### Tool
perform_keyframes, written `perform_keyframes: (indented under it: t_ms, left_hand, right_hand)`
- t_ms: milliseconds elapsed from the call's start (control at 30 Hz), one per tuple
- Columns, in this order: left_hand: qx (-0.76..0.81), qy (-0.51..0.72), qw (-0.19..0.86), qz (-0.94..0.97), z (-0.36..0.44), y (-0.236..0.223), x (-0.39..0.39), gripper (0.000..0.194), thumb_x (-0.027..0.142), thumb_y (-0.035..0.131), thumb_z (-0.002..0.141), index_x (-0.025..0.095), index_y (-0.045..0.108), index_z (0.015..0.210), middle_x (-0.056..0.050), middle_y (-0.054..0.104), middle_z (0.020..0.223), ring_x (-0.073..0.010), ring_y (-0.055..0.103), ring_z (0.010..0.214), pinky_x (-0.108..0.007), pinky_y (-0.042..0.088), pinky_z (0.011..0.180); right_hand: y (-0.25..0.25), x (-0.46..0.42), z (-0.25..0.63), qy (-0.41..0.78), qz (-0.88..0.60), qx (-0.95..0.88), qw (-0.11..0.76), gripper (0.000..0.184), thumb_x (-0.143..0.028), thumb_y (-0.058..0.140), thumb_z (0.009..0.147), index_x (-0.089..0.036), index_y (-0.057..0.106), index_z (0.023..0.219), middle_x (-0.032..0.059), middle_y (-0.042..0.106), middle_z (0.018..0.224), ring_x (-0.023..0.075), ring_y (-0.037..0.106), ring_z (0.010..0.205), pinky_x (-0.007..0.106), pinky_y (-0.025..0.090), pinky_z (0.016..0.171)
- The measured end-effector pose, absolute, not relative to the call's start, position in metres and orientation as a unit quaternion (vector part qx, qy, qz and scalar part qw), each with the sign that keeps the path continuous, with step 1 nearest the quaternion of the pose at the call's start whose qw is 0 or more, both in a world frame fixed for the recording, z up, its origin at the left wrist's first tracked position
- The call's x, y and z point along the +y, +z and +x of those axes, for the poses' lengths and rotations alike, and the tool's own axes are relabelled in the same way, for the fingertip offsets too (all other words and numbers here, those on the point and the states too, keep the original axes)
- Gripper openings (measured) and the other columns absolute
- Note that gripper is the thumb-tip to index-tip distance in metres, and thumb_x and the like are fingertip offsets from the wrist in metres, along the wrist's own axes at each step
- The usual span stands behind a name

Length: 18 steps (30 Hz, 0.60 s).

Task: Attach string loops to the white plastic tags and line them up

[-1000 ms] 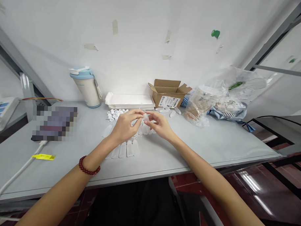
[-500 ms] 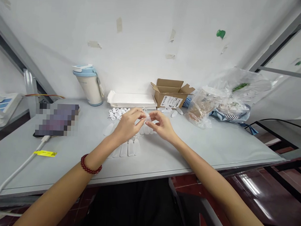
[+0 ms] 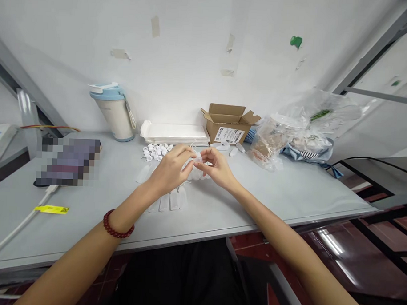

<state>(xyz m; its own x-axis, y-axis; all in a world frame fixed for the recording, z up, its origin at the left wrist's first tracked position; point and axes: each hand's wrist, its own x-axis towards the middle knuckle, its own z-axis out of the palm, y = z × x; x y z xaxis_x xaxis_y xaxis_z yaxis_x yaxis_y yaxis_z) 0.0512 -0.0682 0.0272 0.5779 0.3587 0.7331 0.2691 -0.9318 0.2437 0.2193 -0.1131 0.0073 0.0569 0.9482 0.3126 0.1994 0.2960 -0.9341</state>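
At the middle of the table my left hand (image 3: 171,167) and my right hand (image 3: 218,167) meet, fingertips close together. Between them is a small translucent plastic piece (image 3: 198,157), pinched by both thumbs and fingers; its exact kind is hard to make out. More translucent pieces lie partly hidden just beyond and below the hands. Nearer the front edge, several translucent bottle-like pieces (image 3: 174,199) lie in a row beside my left wrist. A heap of small white caps (image 3: 156,151) sits behind my left hand.
A cream cup with a blue lid (image 3: 114,114), a white flat stack (image 3: 175,133) and an open cardboard box (image 3: 228,126) stand along the wall. Plastic bags (image 3: 273,141) are at the right. A blurred phone (image 3: 69,162) with a white cable (image 3: 20,228) lies left.
The whole view has shifted slightly, so things at the left appear further left. Both hands stay together on the plastic piece, with only small finger movement.
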Motion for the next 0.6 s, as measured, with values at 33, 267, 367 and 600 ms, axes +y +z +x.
perform_keyframes:
  t_ms: [33, 267, 367, 600]
  left_hand:
    - [0.175, 0.423, 0.052, 0.887, 0.0507, 0.0279, -0.0684, 0.015, 0.011, 0.048, 0.086, 0.016, 0.061, 0.092, -0.007, 0.062, 0.096, -0.018, 0.061, 0.089, -0.033, 0.051, 0.077]
    - [0.159, 0.367, 0.073, 0.914, 0.0488, 0.0328, -0.0713, 0.035, 0.019, 0.056, 0.083, 0.016, 0.053, 0.118, -0.012, 0.055, 0.119, -0.0246, 0.053, 0.111, -0.041, 0.047, 0.093]
    - [0.159, 0.34, 0.063, 0.925, 0.0489, 0.0319, -0.0719, 0.038, 0.025, 0.061, 0.082, 0.016, 0.052, 0.118, -0.013, 0.053, 0.122, -0.0271, 0.049, 0.114, -0.044, 0.047, 0.093]
    - [0.178, 0.305, 0.032, 0.935, 0.0481, 0.0286, -0.0701, 0.036, 0.026, 0.06, 0.083, 0.018, 0.051, 0.117, -0.012, 0.053, 0.121, -0.0286, 0.048, 0.113, -0.046, 0.047, 0.09]
  right_hand:
    - [0.0076, -0.1128, 0.2196, 0.351, -0.481, -0.594, 0.541, 0.041, -0.042, 0.073, 0.068, -0.019, 0.048, 0.091, 0.0008, 0.058, 0.081, 0.013, 0.056, 0.072, 0.02, 0.045, 0.045]
    - [0.0082, -0.1115, 0.2204, 0.378, -0.476, -0.581, 0.541, 0.042, -0.038, 0.072, 0.067, -0.021, 0.042, 0.09, -0.0063, 0.051, 0.07, 0.0102, 0.053, 0.062, 0.022, 0.049, 0.045]
    - [0.0078, -0.1109, 0.2201, 0.381, -0.476, -0.571, 0.55, 0.045, -0.037, 0.074, 0.065, -0.021, 0.041, 0.09, -0.007, 0.049, 0.069, 0.0104, 0.054, 0.062, 0.023, 0.05, 0.047]
    - [0.0091, -0.1132, 0.2156, 0.395, -0.464, -0.565, 0.556, 0.042, -0.042, 0.074, 0.066, -0.02, 0.044, 0.085, -0.0055, 0.05, 0.07, 0.0101, 0.054, 0.062, 0.024, 0.051, 0.049]
